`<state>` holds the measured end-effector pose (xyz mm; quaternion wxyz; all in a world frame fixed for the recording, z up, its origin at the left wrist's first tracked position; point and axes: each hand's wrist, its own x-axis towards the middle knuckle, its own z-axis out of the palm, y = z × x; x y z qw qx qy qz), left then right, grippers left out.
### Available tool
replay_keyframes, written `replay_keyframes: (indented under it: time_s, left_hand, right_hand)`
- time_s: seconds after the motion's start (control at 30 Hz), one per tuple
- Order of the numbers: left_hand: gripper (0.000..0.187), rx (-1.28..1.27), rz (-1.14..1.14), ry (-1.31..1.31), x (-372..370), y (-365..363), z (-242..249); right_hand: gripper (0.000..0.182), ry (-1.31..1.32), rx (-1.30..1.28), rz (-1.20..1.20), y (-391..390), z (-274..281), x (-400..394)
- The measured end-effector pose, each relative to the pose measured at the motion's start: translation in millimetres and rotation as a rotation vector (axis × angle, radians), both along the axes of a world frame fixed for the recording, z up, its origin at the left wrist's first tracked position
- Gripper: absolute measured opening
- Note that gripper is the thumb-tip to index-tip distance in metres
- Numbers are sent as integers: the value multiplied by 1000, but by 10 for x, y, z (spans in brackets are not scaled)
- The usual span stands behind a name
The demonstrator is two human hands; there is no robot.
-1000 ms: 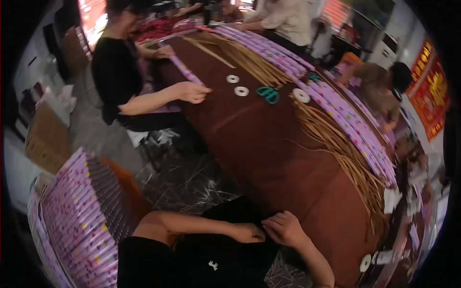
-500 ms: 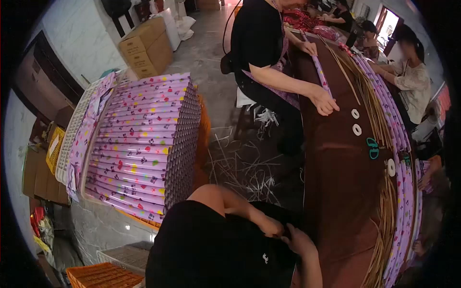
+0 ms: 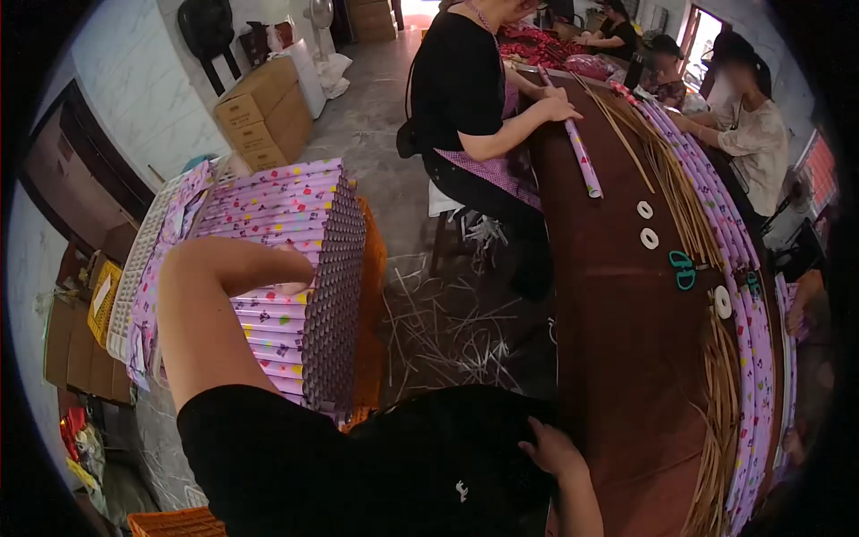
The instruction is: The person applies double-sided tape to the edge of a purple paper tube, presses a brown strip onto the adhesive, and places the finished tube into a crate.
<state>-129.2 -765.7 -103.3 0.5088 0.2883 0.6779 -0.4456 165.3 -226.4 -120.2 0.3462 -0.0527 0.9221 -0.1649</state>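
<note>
My left hand [image 3: 293,270] lies over the front ends of a tall stack of purple patterned tubes [image 3: 268,215], arm bent across them. Its fingers are mostly hidden, so I cannot tell whether it grips a tube. The stack's round open ends [image 3: 333,309] face right. Low at the table's near edge rests my right hand [image 3: 557,450], thumb and fingers apart and holding nothing, just in front of my black shirt. The dark red-brown tabletop [image 3: 626,358] lies to its right.
A co-worker [image 3: 465,98] handles a purple tube [image 3: 582,161] on the table. White rings [image 3: 649,238], green-handled scissors [image 3: 682,270], tan strips [image 3: 716,412] and long purple tubes [image 3: 756,385] line the far side. Floor scraps [image 3: 456,336] lie between stack and table. Others sit opposite.
My left hand has left my right hand at the waist and swung out left over the tube stack. My right hand's fingers have spread. The co-worker's hands moved up the tube.
</note>
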Motion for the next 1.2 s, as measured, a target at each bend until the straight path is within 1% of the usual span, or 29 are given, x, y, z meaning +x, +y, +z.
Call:
replay_keyframes:
  time_s: [0.07, 0.13, 0.2, 0.27, 0.33, 0.37, 0.4, 0.47, 0.5, 0.57, 0.63, 0.7, 0.77, 0.8, 0.83, 0.87, 0.9, 0.93, 0.97, 1.0, 1.03, 1.07, 1.1, 1.13, 1.17, 1.2]
  left_hand:
    - [46, -5, 141, -102, -89, -364, -160]
    - [50, 43, 222, -136, -171, -533, -307]
    - [55, 95, 289, -155, -248, -619, -414]
    - [60, 148, 337, -175, -316, -699, -501]
    - [65, 209, 379, -180, -372, -757, -551]
    - [71, 246, 450, -157, -306, -629, -411]
    - [68, 208, 504, -152, -253, -479, -250]
    - [72, 200, 763, -182, -393, -534, -361]
    - [79, 99, 884, -175, -470, -290, -190]
    - [55, 245, 1100, -74, -714, -21, -77]
    - [49, 692, 1127, 137, -782, 453, 257]
    - [47, 1258, 809, 219, -938, 818, 103]
    - [44, 1715, 326, 428, -893, 1394, -43]
    - [44, 1708, 320, 308, -794, 1762, 76]
    - [43, 1693, 312, 186, -632, 2130, 260]
    - [42, 1726, 324, 48, -479, 2438, 278]
    - [40, 1730, 265, -91, -254, 2731, 390]
    - [37, 1618, 258, -111, 61, 2953, 678]
    - [37, 1561, 246, -139, 354, 3121, 876]
    - [36, 1515, 219, -207, 596, 3233, 967]
    - [36, 1507, 54, -198, 809, 3339, 959]
    - [34, 1417, -35, -250, 1024, 3405, 1131]
    - [36, 1368, -86, -312, 1210, 3445, 1171]
    - [35, 1423, -196, -352, 1353, 3464, 1122]
    - [35, 1474, -305, -395, 1487, 3477, 1083]
    - [34, 1434, -444, -421, 1600, 3525, 1060]
  right_hand:
    - [65, -140, 6, -85, -58, 197, -62]
    - [65, -112, 19, -58, -13, 70, -6]
    - [65, -83, 32, -18, -17, 68, -48]
    - [71, -243, 17, -48, -39, 171, -98]
    - [71, -223, 16, -40, -17, 135, -93]
    - [70, -208, 15, -40, -13, 121, -76]
    - [70, -209, 14, -40, -14, 133, -71]
    - [70, -236, -33, -76, -21, 181, -91]
    - [70, -231, -32, -75, -26, 174, -87]
    - [65, -128, 19, -65, -35, 147, -43]
    - [66, -153, 32, -79, -75, 246, -84]
    - [66, -176, 45, -101, -79, 269, -103]
    - [68, -218, -31, -107, -43, 185, -101]
    - [68, -215, -24, -117, -28, 166, -82]
    - [64, -81, -81, -111, -20, 144, -48]
    - [60, 54, -137, -103, -13, 139, -21]
    - [60, 53, -129, -113, -18, 170, -28]
    - [55, 24, -222, -199, -37, 214, -63]
    - [50, -3, -317, -283, -48, 243, -84]
    - [50, 0, -313, -291, -45, 255, -87]
    - [45, 20, -439, -383, -41, 260, -91]
    - [39, 41, -566, -474, -41, 256, -90]
    - [35, 120, -690, -546, 4, 216, -78]
    - [31, 201, -814, -617, 43, 181, -57]
    - [35, 273, -898, -674, -47, 377, -117]
    - [40, 436, -845, -680, -109, 496, -160]
